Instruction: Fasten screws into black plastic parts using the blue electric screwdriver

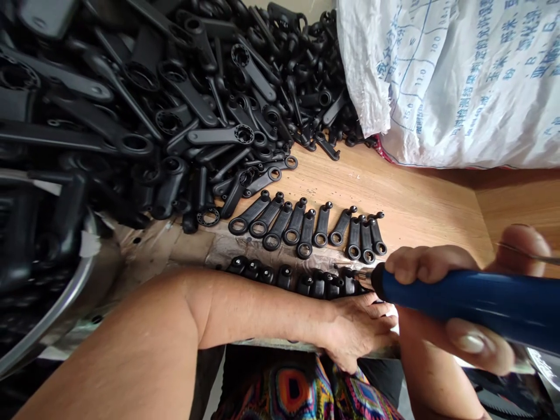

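Observation:
My right hand (464, 297) is wrapped round a blue electric screwdriver (490, 300). Its metal nose and bit point left, at the top of a black plastic crank handle (350, 282) near the right end of the front row. My left hand (361, 329) reaches across from the left, fingers bent over the near end of that row. What lies under those fingers is partly hidden. Metal screw heads show on several front-row crank handles (286, 275). Behind them a second row of black crank handles (308, 233) lies flat, ring ends towards me.
A large heap of black plastic cranks (196, 87) covers the left and back of the wooden table (420, 204). A white woven sack (455, 81) with blue print stands at the back right. At the left, a metal-rimmed container (65, 309) holds more black parts.

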Motion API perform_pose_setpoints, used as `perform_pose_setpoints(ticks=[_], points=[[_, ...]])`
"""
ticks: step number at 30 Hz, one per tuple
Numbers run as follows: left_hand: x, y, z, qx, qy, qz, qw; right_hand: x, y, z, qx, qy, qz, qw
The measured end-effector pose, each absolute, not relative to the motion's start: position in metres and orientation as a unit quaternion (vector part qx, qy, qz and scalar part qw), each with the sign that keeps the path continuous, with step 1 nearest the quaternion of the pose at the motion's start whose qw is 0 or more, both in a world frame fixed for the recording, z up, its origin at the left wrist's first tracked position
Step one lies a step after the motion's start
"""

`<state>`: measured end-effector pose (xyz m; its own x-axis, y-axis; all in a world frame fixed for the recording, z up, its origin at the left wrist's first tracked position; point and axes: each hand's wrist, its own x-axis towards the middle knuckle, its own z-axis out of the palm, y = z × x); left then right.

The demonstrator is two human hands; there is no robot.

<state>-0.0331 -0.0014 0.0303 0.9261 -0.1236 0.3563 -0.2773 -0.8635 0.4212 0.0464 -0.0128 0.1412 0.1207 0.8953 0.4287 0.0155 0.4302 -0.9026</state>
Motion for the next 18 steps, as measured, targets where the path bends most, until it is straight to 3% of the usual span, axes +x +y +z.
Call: perform_pose_setpoints(ticks=[11, 18], points=[[-0.033, -0.003, 0.029, 0.951, -0.092, 0.164, 0.245, 0.05, -0.008, 0.126, -0.345, -0.62, 0.375, 0.596], [-0.036, -0.004, 0.033, 0.964, -0.073, 0.155, 0.203, 0.072, -0.004, 0.144, -0.423, -0.554, 0.306, 0.649]])
